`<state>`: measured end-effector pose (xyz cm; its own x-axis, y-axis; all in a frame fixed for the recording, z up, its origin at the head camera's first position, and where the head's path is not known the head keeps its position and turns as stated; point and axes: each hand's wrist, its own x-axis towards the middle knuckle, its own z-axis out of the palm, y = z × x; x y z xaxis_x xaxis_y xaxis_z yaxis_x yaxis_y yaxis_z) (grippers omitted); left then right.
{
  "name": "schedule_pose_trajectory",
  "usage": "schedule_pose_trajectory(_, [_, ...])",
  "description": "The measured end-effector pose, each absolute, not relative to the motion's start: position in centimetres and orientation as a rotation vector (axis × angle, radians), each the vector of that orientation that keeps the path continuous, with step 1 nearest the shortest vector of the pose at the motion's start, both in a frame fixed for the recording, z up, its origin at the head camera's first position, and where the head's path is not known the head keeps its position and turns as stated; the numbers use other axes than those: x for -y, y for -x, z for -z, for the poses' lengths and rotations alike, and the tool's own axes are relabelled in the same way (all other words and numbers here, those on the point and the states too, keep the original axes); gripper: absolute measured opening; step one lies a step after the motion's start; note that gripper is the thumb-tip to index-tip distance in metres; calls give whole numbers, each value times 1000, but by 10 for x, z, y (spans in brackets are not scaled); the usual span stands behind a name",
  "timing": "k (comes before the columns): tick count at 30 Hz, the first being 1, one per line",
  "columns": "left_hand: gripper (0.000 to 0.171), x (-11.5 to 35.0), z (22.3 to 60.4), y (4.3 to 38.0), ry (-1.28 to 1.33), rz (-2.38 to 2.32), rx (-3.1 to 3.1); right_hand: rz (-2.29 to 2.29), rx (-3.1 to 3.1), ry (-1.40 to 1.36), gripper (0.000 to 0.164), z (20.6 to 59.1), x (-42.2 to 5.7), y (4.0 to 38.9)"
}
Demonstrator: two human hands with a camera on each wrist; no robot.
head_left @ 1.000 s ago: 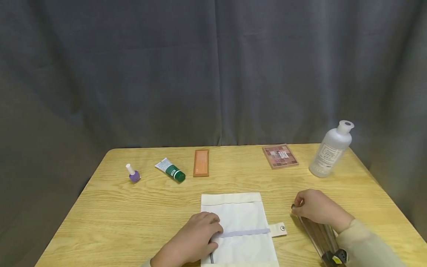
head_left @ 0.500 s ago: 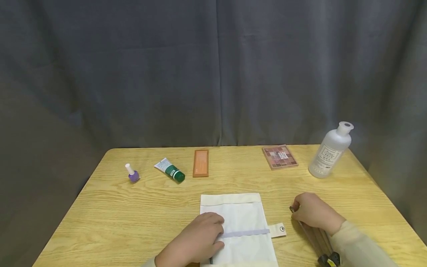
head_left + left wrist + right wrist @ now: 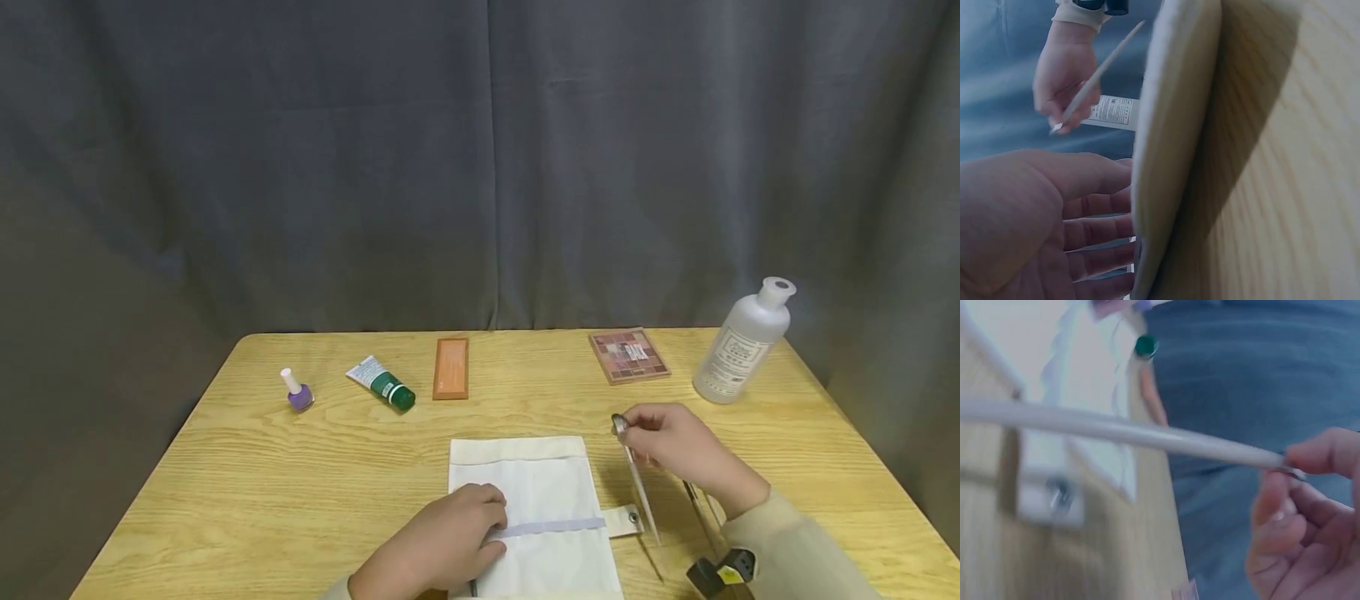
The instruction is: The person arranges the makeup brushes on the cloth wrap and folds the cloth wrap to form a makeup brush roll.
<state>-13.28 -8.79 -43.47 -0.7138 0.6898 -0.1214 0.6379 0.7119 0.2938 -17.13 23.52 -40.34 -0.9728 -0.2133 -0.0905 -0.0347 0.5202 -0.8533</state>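
My left hand (image 3: 450, 533) rests on the left side of a white cloth roll (image 3: 555, 567) with sewn pockets and a snap strap (image 3: 621, 521). In the left wrist view its fingers (image 3: 1097, 231) look fairly straight against the cloth edge. A thin dark rod (image 3: 473, 588) shows beneath that hand. Right of the cloth, above the table, my right hand (image 3: 682, 446) pinches a slender makeup brush (image 3: 641, 487) near its dark end. The pale handle slants down toward the strap, above its shadow. Thin rods (image 3: 699, 508) lie under the right wrist, partly hidden.
Along the back stand or lie a purple nail polish bottle (image 3: 300, 395), a green-and-white tube (image 3: 382, 385), an orange palette (image 3: 451, 368), a checkered palette (image 3: 630, 355) and a clear bottle (image 3: 738, 350). A dark curtain (image 3: 375, 167) hangs behind the table (image 3: 262, 500).
My right hand has lifted the brush from the thin rods at the right and moved it up and left toward the cloth. My left hand stays nearly in place.
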Motion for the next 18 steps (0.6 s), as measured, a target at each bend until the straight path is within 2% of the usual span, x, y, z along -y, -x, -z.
schedule_pose_trajectory(10, [18,92,438,134,-1064,-370,-2663,1990,-2344,229,26,394,-205,189])
schedule_pose_trajectory(18, [19,92,436,134,-1084,-358,-2667,2220,-2169,164,16,407,-180,208])
